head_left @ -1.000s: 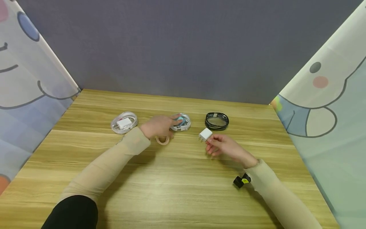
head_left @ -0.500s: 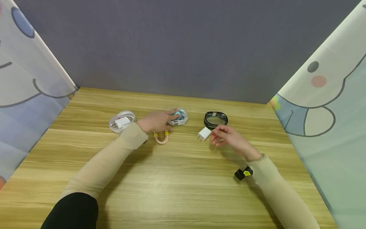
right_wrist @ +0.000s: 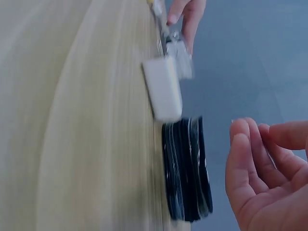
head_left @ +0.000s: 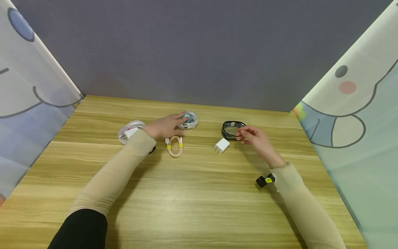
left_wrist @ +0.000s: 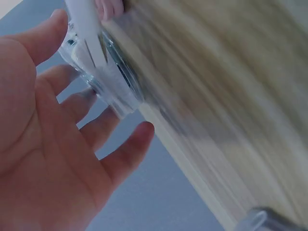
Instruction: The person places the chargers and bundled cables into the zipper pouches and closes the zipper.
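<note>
My left hand (head_left: 164, 126) reaches to the back of the table with its fingers extended on a coiled white cable (head_left: 193, 121) in clear wrap, with a light blue patch on it. In the left wrist view those fingers lie spread along the wrapped coil (left_wrist: 118, 89). My right hand (head_left: 256, 141) is at the right side of a black coiled cable (head_left: 225, 134), its fingers loosely bent with nothing between them. The right wrist view has the fingertips beside the black coil (right_wrist: 186, 168). A white charger plug (head_left: 222, 145) lies in front of that coil, prongs toward the front left.
A thin peach cable (head_left: 176, 156) with yellow ties lies in front of the left hand. Farther left is a clear-wrapped coil (head_left: 120, 135) with a white plug (head_left: 130, 132), partly behind the left sleeve. A grey panel (head_left: 199, 55) stands along the table's back edge.
My right hand has let go of the charger plug, now on the table, and moved back and right to the black coil. Under my left hand the wrapped white coil has slid back and left.
</note>
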A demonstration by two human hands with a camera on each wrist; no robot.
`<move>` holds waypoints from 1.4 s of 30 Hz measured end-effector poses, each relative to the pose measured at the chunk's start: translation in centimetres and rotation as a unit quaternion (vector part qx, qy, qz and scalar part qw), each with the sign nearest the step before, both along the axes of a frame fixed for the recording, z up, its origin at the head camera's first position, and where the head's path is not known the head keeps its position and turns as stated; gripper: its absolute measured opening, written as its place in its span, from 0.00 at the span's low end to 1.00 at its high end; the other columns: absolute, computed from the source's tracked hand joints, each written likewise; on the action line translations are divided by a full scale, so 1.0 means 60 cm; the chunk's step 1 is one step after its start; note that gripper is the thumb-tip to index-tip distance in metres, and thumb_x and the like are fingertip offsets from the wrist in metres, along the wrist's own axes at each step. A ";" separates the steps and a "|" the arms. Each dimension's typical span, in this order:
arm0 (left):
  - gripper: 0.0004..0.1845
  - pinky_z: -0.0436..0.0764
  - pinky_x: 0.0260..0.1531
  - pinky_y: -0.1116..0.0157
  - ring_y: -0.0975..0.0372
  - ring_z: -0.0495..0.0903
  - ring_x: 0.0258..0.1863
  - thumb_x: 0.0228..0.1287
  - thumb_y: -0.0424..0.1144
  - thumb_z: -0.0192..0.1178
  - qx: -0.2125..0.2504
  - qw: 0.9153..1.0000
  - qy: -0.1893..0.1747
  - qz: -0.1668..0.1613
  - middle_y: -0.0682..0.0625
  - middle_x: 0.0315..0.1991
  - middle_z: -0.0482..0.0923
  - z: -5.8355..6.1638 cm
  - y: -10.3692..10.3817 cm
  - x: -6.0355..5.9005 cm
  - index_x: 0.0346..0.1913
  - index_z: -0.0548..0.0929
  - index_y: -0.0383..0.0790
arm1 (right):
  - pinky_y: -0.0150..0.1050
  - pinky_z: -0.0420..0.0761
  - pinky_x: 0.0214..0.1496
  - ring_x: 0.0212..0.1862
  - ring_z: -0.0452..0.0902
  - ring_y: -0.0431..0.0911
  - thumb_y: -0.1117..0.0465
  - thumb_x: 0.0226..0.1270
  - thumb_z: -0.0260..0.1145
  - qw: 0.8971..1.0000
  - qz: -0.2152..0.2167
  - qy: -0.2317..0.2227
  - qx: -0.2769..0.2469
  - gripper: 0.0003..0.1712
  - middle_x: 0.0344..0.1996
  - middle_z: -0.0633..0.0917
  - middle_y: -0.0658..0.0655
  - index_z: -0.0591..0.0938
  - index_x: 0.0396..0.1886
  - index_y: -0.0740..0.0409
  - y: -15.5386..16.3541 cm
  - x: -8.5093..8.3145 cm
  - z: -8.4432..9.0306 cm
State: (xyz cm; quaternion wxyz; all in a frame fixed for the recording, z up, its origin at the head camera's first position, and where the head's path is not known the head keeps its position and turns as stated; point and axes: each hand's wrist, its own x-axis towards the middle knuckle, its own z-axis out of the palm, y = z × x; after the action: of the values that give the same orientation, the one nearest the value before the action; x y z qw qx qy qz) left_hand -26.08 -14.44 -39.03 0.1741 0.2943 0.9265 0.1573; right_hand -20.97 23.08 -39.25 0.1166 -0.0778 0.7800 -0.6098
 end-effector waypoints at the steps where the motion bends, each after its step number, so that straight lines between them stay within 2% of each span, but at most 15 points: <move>1: 0.38 0.54 0.71 0.45 0.47 0.41 0.78 0.75 0.51 0.55 0.006 1.000 -0.003 0.004 0.52 0.81 0.35 0.000 -0.003 -0.001 0.80 0.50 0.47 | 0.43 0.83 0.49 0.44 0.82 0.43 0.62 0.79 0.55 1.000 -0.005 0.006 0.004 0.22 0.46 0.84 0.61 0.72 0.59 0.78 0.003 -0.003 -0.001; 6: 0.34 0.55 0.71 0.44 0.45 0.46 0.77 0.76 0.47 0.54 0.040 0.999 -0.007 -0.004 0.49 0.81 0.40 0.007 -0.010 -0.008 0.79 0.56 0.43 | 0.43 0.81 0.51 0.50 0.80 0.49 0.61 0.78 0.57 0.999 -0.027 0.033 0.031 0.21 0.52 0.82 0.65 0.74 0.60 0.76 0.019 -0.024 -0.004; 9: 0.31 0.57 0.70 0.46 0.44 0.49 0.76 0.76 0.46 0.54 0.060 0.998 0.003 -0.012 0.45 0.80 0.45 0.008 -0.015 -0.010 0.76 0.62 0.38 | 0.42 0.79 0.55 0.54 0.78 0.50 0.62 0.76 0.60 0.995 -0.038 0.064 0.072 0.20 0.55 0.81 0.66 0.77 0.59 0.73 0.025 -0.038 -0.005; 12: 0.28 0.59 0.70 0.47 0.45 0.54 0.75 0.75 0.44 0.56 0.076 0.997 0.018 -0.012 0.43 0.78 0.52 0.006 -0.020 -0.014 0.72 0.69 0.36 | 0.45 0.75 0.61 0.59 0.74 0.52 0.65 0.72 0.64 0.987 -0.037 0.099 0.121 0.19 0.57 0.80 0.66 0.79 0.58 0.70 0.027 -0.051 -0.006; 16: 0.22 0.62 0.69 0.48 0.46 0.61 0.72 0.74 0.43 0.58 0.099 0.994 0.035 0.006 0.40 0.73 0.62 0.003 -0.025 -0.014 0.66 0.77 0.38 | 0.55 0.68 0.67 0.68 0.65 0.57 0.67 0.68 0.68 0.976 0.008 0.119 0.182 0.23 0.66 0.73 0.64 0.78 0.61 0.67 0.030 -0.067 -0.014; 18: 0.20 0.67 0.65 0.48 0.47 0.67 0.68 0.74 0.42 0.59 0.121 0.992 0.037 0.018 0.41 0.69 0.68 0.006 -0.026 -0.012 0.63 0.79 0.39 | 0.57 0.65 0.69 0.72 0.60 0.59 0.67 0.66 0.70 0.970 0.039 0.119 0.209 0.26 0.71 0.67 0.63 0.77 0.63 0.66 0.032 -0.074 -0.018; 21: 0.16 0.74 0.57 0.49 0.50 0.76 0.58 0.73 0.40 0.60 0.148 0.987 0.049 0.027 0.45 0.61 0.77 0.008 -0.028 -0.008 0.59 0.83 0.41 | 0.58 0.63 0.70 0.74 0.55 0.61 0.67 0.64 0.71 0.966 0.076 0.107 0.224 0.31 0.74 0.63 0.63 0.75 0.66 0.65 0.036 -0.079 -0.024; 25: 0.11 0.78 0.48 0.53 0.55 0.80 0.47 0.71 0.37 0.62 0.166 0.983 0.076 0.016 0.48 0.50 0.83 0.008 -0.032 -0.002 0.52 0.86 0.40 | 0.58 0.63 0.70 0.74 0.55 0.62 0.68 0.63 0.71 0.970 0.089 0.087 0.207 0.31 0.73 0.63 0.65 0.75 0.66 0.67 0.039 -0.081 -0.027; 29: 0.10 0.80 0.45 0.54 0.56 0.82 0.44 0.68 0.34 0.63 0.170 0.983 0.075 -0.010 0.48 0.45 0.85 0.007 -0.035 0.008 0.50 0.87 0.38 | 0.58 0.64 0.69 0.72 0.57 0.64 0.66 0.63 0.72 0.965 0.098 0.087 0.228 0.31 0.73 0.62 0.66 0.75 0.65 0.69 0.040 -0.075 -0.022; 33: 0.12 0.81 0.44 0.56 0.58 0.82 0.41 0.67 0.35 0.65 0.156 0.986 0.050 -0.033 0.49 0.44 0.85 0.004 -0.038 0.018 0.51 0.87 0.37 | 0.59 0.67 0.67 0.68 0.62 0.66 0.64 0.61 0.74 0.954 0.103 0.087 0.270 0.34 0.73 0.62 0.65 0.74 0.66 0.68 0.041 -0.064 -0.018; 36: 0.12 0.81 0.43 0.56 0.58 0.83 0.40 0.67 0.34 0.65 0.147 0.988 0.037 -0.040 0.48 0.44 0.85 0.002 -0.039 0.024 0.52 0.86 0.37 | 0.60 0.70 0.64 0.64 0.67 0.67 0.65 0.59 0.75 0.943 0.099 0.107 0.299 0.35 0.71 0.63 0.67 0.75 0.65 0.68 0.041 -0.056 -0.019; 40: 0.13 0.82 0.44 0.57 0.58 0.84 0.40 0.66 0.33 0.65 0.133 0.990 0.026 -0.038 0.47 0.45 0.85 0.000 -0.037 0.029 0.53 0.85 0.35 | 0.59 0.75 0.57 0.55 0.74 0.65 0.62 0.58 0.77 0.926 0.092 0.149 0.335 0.33 0.68 0.67 0.69 0.78 0.62 0.70 0.040 -0.045 -0.023; 42: 0.13 0.82 0.44 0.58 0.58 0.84 0.41 0.66 0.33 0.66 0.121 0.992 0.021 -0.033 0.47 0.45 0.84 -0.002 -0.035 0.031 0.52 0.86 0.35 | 0.57 0.76 0.54 0.52 0.76 0.63 0.60 0.59 0.76 0.921 0.088 0.158 0.345 0.30 0.67 0.69 0.68 0.80 0.59 0.68 0.039 -0.039 -0.024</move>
State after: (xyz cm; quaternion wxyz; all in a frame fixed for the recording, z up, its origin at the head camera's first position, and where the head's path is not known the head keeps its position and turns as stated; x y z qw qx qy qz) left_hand -24.20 -16.54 -39.13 0.1228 0.3468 0.8938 0.2564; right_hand -23.30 25.39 -40.71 0.0644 -0.1964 0.9406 -0.2695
